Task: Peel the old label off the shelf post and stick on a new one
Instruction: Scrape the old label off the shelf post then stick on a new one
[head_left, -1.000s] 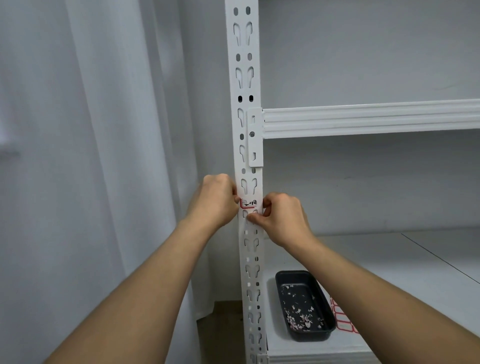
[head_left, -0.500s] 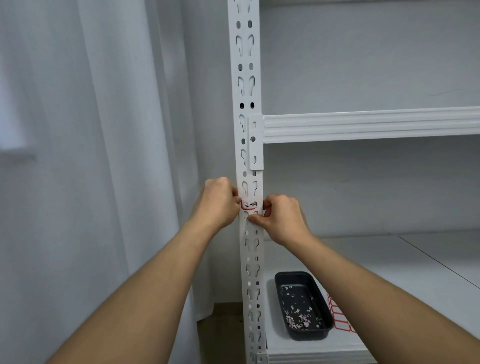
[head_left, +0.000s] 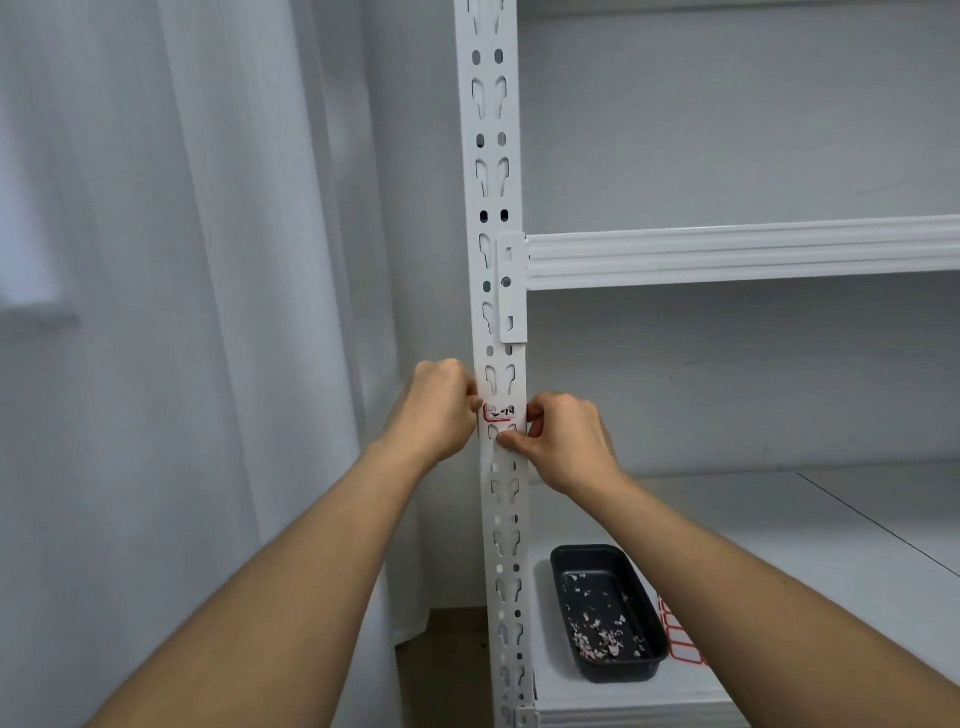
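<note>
Two hands worked same spot on white shelf post (head_left: 498, 291). My left hand (head_left: 441, 410) curled at post's left edge, fingertips pinched against label (head_left: 500, 414) at its 9 o'clock. Label red-bordered, dark scribble, stuck across post below beam bracket (head_left: 513, 288). My right hand (head_left: 563, 441) gripped post's right edge, thumb pressed at label's 5 o'clock. Black tray (head_left: 608, 613) of paper scraps sat on lower shelf (head_left: 779, 519), at 5 o'clock from label; sheet of red-bordered labels (head_left: 678, 636) just beside tray, 3 o'clock.

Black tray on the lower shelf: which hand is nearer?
Right. The right hand is at the post, above the black tray; the left hand is across the post, farther away.
</note>
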